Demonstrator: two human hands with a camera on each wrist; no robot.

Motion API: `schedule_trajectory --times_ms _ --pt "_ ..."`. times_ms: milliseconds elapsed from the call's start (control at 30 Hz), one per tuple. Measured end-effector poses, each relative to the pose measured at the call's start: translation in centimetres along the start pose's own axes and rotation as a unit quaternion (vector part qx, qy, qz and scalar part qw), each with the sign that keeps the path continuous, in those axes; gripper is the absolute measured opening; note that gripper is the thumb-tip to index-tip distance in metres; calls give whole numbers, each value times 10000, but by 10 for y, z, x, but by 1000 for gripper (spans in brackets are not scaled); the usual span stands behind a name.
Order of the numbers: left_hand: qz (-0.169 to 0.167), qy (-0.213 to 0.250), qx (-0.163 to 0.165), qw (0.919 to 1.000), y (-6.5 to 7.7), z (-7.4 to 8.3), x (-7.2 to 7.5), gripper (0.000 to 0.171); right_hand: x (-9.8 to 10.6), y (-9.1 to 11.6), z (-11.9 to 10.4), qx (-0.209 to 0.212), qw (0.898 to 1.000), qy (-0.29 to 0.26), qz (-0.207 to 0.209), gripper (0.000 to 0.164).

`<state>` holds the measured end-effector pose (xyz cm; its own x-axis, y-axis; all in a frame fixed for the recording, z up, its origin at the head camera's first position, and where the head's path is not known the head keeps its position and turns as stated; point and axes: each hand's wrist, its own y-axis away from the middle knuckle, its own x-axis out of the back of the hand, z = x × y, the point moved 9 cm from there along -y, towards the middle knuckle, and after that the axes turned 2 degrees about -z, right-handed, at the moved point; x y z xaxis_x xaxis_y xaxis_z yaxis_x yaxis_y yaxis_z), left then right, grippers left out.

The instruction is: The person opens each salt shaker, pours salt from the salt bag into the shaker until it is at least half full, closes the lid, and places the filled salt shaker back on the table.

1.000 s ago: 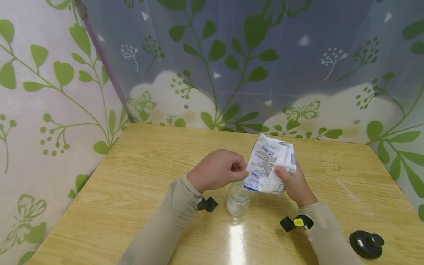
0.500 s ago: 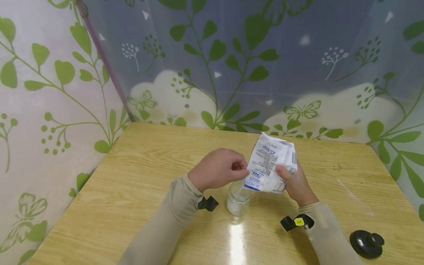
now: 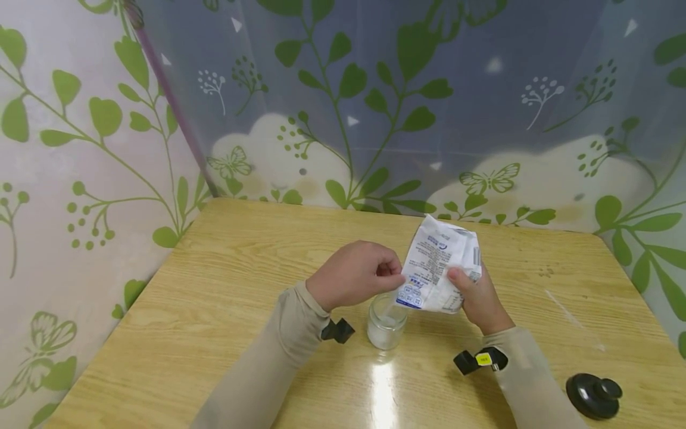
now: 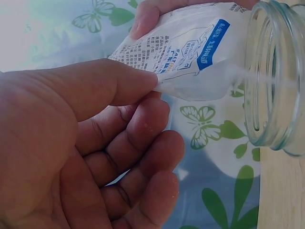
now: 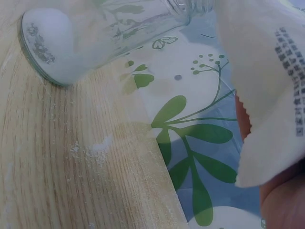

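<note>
My right hand (image 3: 482, 298) grips a white printed salt bag (image 3: 436, 262), tilted with its lower left corner over the mouth of a glass jar (image 3: 384, 336). At that corner, my left hand (image 3: 356, 274) pinches the bag's edge between thumb and forefinger; its other fingers curl loosely below, as the left wrist view shows. A thin stream of white salt (image 4: 259, 76) runs from the bag's opening into the jar. Salt (image 5: 50, 33) lies heaped in the jar's bottom in the right wrist view. The jar stands upright on the table, and neither hand holds it.
A black round lid with a knob (image 3: 592, 395) lies at the table's right front, beside the right sleeve. Some spilled salt (image 5: 95, 148) dusts the wooden table (image 3: 241, 256) near the jar. Patterned cloth walls (image 3: 343, 107) rise behind the table and along its left.
Both hands and the bag keep almost the same pose over the jar. Salt keeps running down into it, and the view shifts only slightly.
</note>
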<state>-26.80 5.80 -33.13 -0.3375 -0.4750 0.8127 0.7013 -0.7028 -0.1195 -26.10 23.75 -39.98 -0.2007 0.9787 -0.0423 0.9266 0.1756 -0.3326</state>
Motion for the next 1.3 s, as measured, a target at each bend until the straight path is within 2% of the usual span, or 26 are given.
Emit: schedule_trajectory --times_ms 200,600,867,1300 --pt "-18 12 6 10000 1 1 0 15 0 0 0 -37 10000 12 82 27" --pt "-73 -19 33 10000 1 -1 -1 14 -1 0 -2 -1 10000 -6 -11 28" --pt "-96 -26 62 9999 1 -1 -1 14 -1 2 -4 28 9996 263 -65 32" --pt "-115 -16 20 9999 2 0 -1 13 0 1 -4 -35 9987 512 -32 29"
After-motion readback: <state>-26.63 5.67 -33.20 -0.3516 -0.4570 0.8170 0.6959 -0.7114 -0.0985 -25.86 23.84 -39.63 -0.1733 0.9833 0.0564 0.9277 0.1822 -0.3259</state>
